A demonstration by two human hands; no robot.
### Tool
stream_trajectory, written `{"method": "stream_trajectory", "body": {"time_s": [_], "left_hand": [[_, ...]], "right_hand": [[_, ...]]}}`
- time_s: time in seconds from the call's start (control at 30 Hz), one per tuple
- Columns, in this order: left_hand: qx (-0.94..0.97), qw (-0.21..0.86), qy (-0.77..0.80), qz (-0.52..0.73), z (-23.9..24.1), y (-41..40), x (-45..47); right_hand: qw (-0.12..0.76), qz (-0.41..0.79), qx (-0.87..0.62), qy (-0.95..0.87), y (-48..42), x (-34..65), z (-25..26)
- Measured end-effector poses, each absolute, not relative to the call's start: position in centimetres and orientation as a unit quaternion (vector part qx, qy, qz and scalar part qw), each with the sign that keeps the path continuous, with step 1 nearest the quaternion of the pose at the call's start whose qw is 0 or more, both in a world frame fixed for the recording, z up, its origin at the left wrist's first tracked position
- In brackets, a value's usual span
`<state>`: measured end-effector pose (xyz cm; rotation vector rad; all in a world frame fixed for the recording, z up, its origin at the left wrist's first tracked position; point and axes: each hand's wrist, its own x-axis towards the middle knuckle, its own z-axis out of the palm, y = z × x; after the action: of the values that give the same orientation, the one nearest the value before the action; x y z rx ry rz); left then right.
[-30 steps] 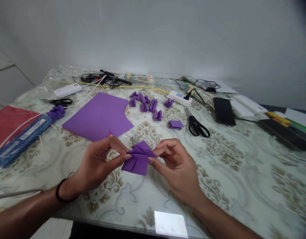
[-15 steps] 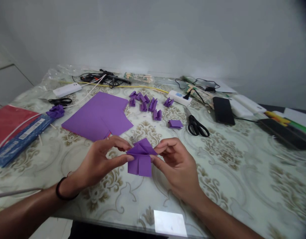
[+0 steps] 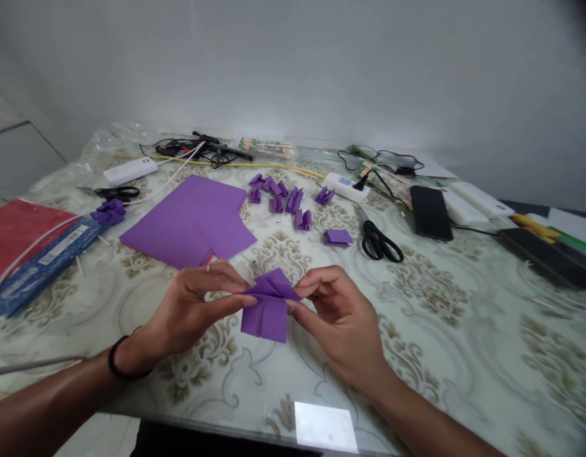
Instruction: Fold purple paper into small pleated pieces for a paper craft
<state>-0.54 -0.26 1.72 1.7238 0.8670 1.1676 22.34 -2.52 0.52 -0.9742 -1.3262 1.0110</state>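
Between my hands is a folded purple paper (image 3: pixel 268 317), with a pointed upper part and two square flaps hanging below it. My left hand (image 3: pixel 197 304) pinches its left corner between thumb and fingers. On the opposite corner, my right hand (image 3: pixel 343 320) has a similar pinch. Beyond my left hand lie larger purple sheets (image 3: pixel 192 212), one with a notch cut out. Several small folded purple pieces (image 3: pixel 294 199) are grouped farther back, and a flat folded purple piece (image 3: pixel 338 237) rests nearer, left of black-handled scissors (image 3: pixel 381 244).
At left are a red and blue packet (image 3: pixel 49 254), crumpled purple paper (image 3: pixel 108 212), a second pair of scissors (image 3: pixel 116 193) and a white power bank (image 3: pixel 131 170). Cables (image 3: pixel 207 151) run along the back. Rightward lie a power strip (image 3: pixel 344 187) and a black phone (image 3: pixel 430 212).
The lower flaps of the purple paper have tilted slightly, shifting a little left and down. Both hands keep their pinch on its corners. The view has shifted very slightly.
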Motion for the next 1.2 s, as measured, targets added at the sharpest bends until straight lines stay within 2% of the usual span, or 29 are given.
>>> {"method": "stream_trajectory", "body": {"time_s": [0.47,0.63,0.87,1.2], "left_hand": [[0.673,0.484,0.403,0.388,2.00,-0.11,-0.32],[0.690,0.440,0.394,0.420,1.88,-0.37,-0.19],[0.740,0.380,0.358,0.424,1.76,-0.58,-0.26],[0.734,0.405,0.371,0.399,1.37,-0.85,-0.04]], "right_hand": [[0.535,0.474,-0.409,-0.567,-2.53,22.35,0.18],[0.517,0.472,-0.395,-0.594,-2.77,22.53,0.03],[0.429,0.491,-0.373,-0.660,-2.88,22.66,0.60],[0.394,0.442,-0.449,-0.669,-2.69,22.27,0.63]]}}
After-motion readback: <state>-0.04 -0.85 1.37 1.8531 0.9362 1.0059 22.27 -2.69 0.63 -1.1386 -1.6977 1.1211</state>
